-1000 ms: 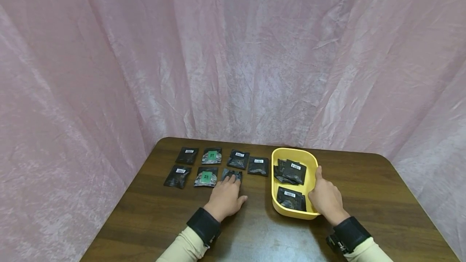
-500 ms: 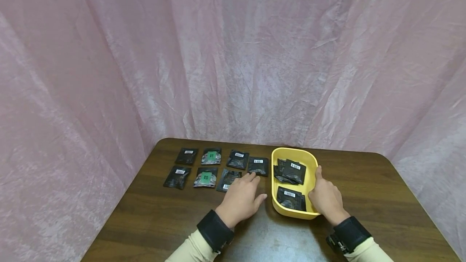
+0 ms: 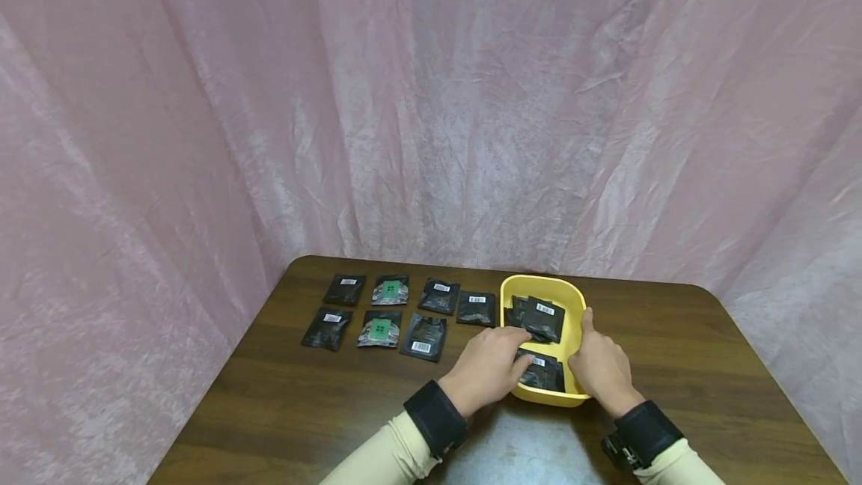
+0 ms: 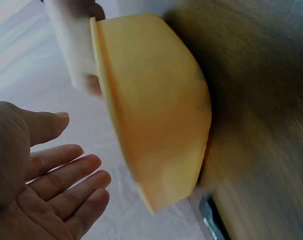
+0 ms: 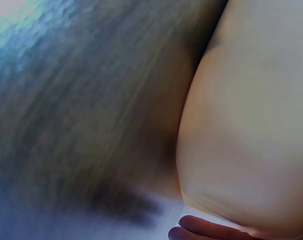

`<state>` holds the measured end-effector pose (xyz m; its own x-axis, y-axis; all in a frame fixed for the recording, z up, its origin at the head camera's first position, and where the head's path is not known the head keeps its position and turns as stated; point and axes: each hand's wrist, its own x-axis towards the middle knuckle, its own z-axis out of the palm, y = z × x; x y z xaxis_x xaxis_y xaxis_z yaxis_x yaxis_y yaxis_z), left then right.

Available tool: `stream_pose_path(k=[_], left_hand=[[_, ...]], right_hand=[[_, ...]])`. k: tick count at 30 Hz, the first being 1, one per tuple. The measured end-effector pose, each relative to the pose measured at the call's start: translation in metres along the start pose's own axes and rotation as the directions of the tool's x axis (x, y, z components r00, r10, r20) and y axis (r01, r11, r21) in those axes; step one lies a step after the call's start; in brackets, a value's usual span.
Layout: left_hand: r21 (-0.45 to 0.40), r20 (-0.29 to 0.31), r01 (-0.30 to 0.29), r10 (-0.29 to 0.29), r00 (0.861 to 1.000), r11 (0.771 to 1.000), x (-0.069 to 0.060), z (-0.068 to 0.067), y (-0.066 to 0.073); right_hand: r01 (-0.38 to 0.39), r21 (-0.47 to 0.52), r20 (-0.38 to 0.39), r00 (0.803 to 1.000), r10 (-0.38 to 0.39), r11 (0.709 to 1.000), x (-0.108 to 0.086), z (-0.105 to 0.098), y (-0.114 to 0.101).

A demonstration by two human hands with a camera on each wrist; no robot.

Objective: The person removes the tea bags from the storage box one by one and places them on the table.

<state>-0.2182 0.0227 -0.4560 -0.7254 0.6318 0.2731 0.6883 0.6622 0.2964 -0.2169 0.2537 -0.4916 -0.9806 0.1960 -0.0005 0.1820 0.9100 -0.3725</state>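
A yellow bin [image 3: 572, 304] holds several black packets [image 3: 543, 319]. My left hand [image 3: 490, 367] reaches over its left rim with nothing held; in the left wrist view that hand [image 4: 56, 175] has loosely extended fingers beside the bin's wall [image 4: 151, 110]. My right hand [image 3: 601, 371] grips the bin's right rim, index finger laid along it. The right wrist view shows fingertips [image 5: 211, 230] by the bin's outer side [image 5: 246, 110]. Part of the bin's near-left rim is hidden behind my left hand.
Left of the bin, flat on the wooden table [image 3: 269, 388], lie several black packets, among them a barcoded one [image 3: 424, 337] and two with green labels [image 3: 390, 290], [image 3: 380, 329]. A pink curtain [image 3: 431, 118] hangs behind the table.
My left hand has moved right from the near packet to the bin's left rim, uncovering that packet, which now lies nearer the front. My right hand has stayed on the rim.
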Motion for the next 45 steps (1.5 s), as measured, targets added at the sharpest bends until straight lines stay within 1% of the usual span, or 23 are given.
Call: stream_pose_path(k=[2, 6, 10, 14, 18, 20, 23, 27, 28, 30, 31, 33, 35, 36, 38, 39, 42, 43, 45], left_hand=[[0.003, 0.027, -0.003, 0.003, 1.0, 1.0, 0.006, 0.005, 0.003], [0.044, 0.074, -0.024, 0.021, 0.997, 0.999, 0.016, 0.017, 0.009], [0.071, 0.129, -0.036, 0.027, 0.991, 0.997, 0.022, 0.029, 0.013], [0.053, 0.167, -0.046, 0.037, 0.985, 0.997, 0.026, 0.04, 0.012], [0.026, 0.171, -0.05, 0.045, 0.984, 0.998, 0.03, 0.047, 0.01], [0.028, 0.18, -0.049, 0.043, 0.983, 0.998, 0.032, 0.048, 0.01], [0.056, 0.228, -0.018, 0.004, 0.974, 0.998, 0.037, 0.049, 0.013], [0.136, 0.325, 0.038, -0.081, 0.942, 0.99, 0.044, 0.045, 0.017], [0.15, 0.342, 0.045, -0.095, 0.935, 0.988, 0.045, 0.045, 0.018], [0.167, 0.368, 0.043, -0.103, 0.924, 0.985, 0.047, 0.043, 0.018], [0.173, 0.373, 0.038, -0.101, 0.922, 0.984, 0.048, 0.044, 0.018], [0.179, 0.374, 0.024, -0.09, 0.923, 0.984, 0.05, 0.045, 0.017], [0.192, 0.368, 0.006, -0.077, 0.927, 0.981, 0.053, 0.047, 0.016], [0.202, 0.352, -0.002, -0.071, 0.933, 0.979, 0.054, 0.053, 0.013], [0.211, 0.35, 0.002, -0.077, 0.934, 0.977, 0.057, 0.054, 0.013], [0.216, 0.351, 0.006, -0.084, 0.932, 0.976, 0.058, 0.054, 0.013], [0.21, 0.37, 0.023, -0.101, 0.924, 0.978, 0.059, 0.053, 0.015], [0.205, 0.386, 0.033, -0.112, 0.916, 0.978, 0.059, 0.047, 0.018], [0.205, 0.393, 0.043, -0.123, 0.911, 0.978, 0.06, 0.044, 0.019]], right_hand=[[0.002, -0.001, -0.003, 1.0, -0.002, 1.0, 0.0, 0.0, 0.0], [0.007, 0.007, -0.006, 1.0, -0.007, 1.0, -0.001, -0.001, -0.001], [0.001, 0.018, 0.004, 1.0, -0.001, 1.0, -0.001, 0.001, -0.001], [0.002, 0.02, 0.013, 1.0, -0.003, 1.0, -0.001, 0.003, -0.001], [0.023, 0.017, -0.009, 1.0, -0.023, 1.0, -0.001, 0.002, -0.001], [0.028, 0.012, -0.02, 0.999, -0.028, 1.0, -0.001, 0.0, 0.0], [0.024, 0.008, -0.018, 1.0, -0.023, 1.0, -0.001, -0.001, 0.001], [0.017, 0.013, -0.008, 1.0, -0.017, 1.0, -0.001, -0.001, 0.001], [0.018, 0.014, -0.009, 1.0, -0.018, 1.0, -0.001, -0.001, 0.0], [0.018, 0.016, -0.008, 1.0, -0.018, 1.0, -0.002, -0.001, 0.0], [0.017, 0.017, -0.006, 1.0, -0.017, 1.0, -0.002, 0.0, 0.0], [0.014, 0.017, -0.005, 1.0, -0.014, 1.0, -0.002, 0.0, 0.0], [0.012, 0.015, -0.005, 1.0, -0.012, 1.0, -0.002, -0.001, -0.001], [0.01, 0.017, -0.003, 1.0, -0.01, 1.0, -0.002, -0.001, -0.001], [0.007, 0.013, 0.0, 1.0, -0.007, 1.0, -0.002, -0.001, -0.001], [0.007, 0.012, 0.001, 1.0, -0.007, 1.0, -0.001, 0.0, -0.001], [0.004, 0.012, 0.007, 1.0, -0.005, 1.0, -0.001, 0.0, -0.001], [0.003, 0.01, 0.008, 1.0, -0.003, 1.0, -0.001, 0.0, -0.001], [0.008, 0.008, 0.001, 1.0, -0.008, 1.0, -0.001, 0.0, 0.0]])
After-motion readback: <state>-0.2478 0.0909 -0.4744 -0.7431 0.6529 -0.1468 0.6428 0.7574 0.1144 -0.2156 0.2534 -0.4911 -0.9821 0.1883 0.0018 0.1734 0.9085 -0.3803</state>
